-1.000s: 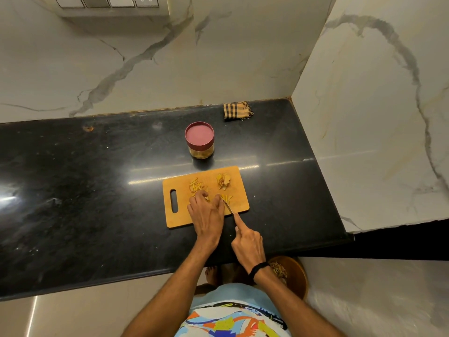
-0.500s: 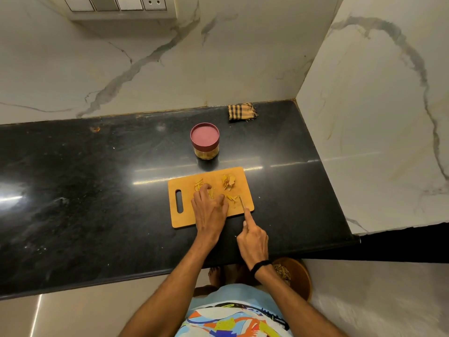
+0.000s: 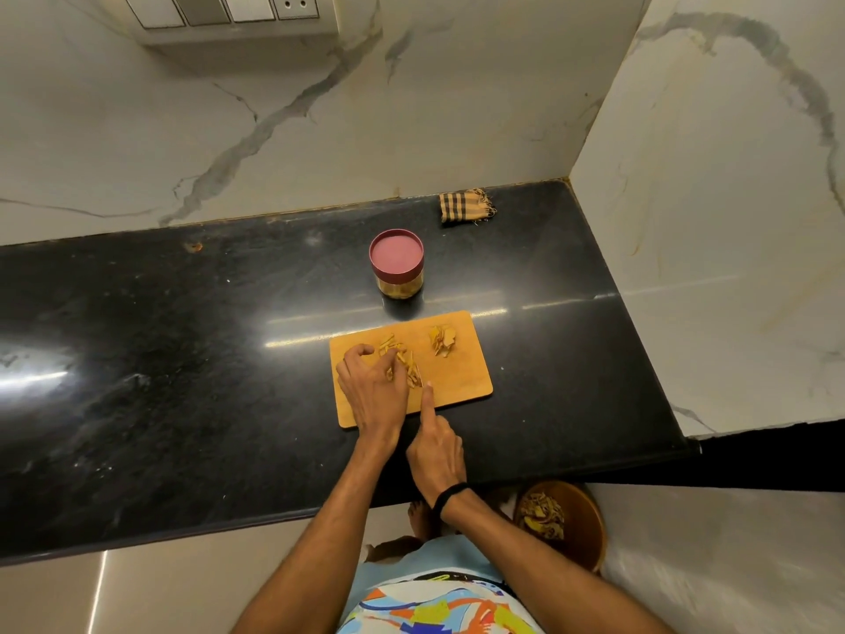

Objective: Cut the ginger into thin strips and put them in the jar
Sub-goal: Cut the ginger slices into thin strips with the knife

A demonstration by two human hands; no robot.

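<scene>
The left hand (image 3: 372, 391) lies on the near left part of the cutting board (image 3: 462, 382), knuckles up, its fingers curled down over a loose bunch of ginger strips (image 3: 402, 359) and pinching some of them against the wood. The right hand (image 3: 436, 450) sits just beside it, close to the counter's (image 3: 183, 359) front edge. Its forefinger is stretched straight ahead onto the board and the other fingers are folded under, closed round a knife (image 3: 429, 384). Only a small pale glint of the knife shows past the fingertip. A black band (image 3: 450, 491) circles that wrist. The two hands are near each other but not touching. Behind the board, apart from it, stands the jar (image 3: 397, 265), upright, with its dark red lid on; through the clear wall something yellowish shows low inside. Down on the floor to the right sits a brown bowl (image 3: 580, 523) holding yellowish-brown scraps. The strips are thin, pale yellow and tangled, spread from under the left fingers toward the middle of the board. A separate small heap of ginger slices (image 3: 442, 339), flat and overlapping, lies near the board's far right corner. A folded checked cloth (image 3: 466, 206) rests at the back of the counter.
</scene>
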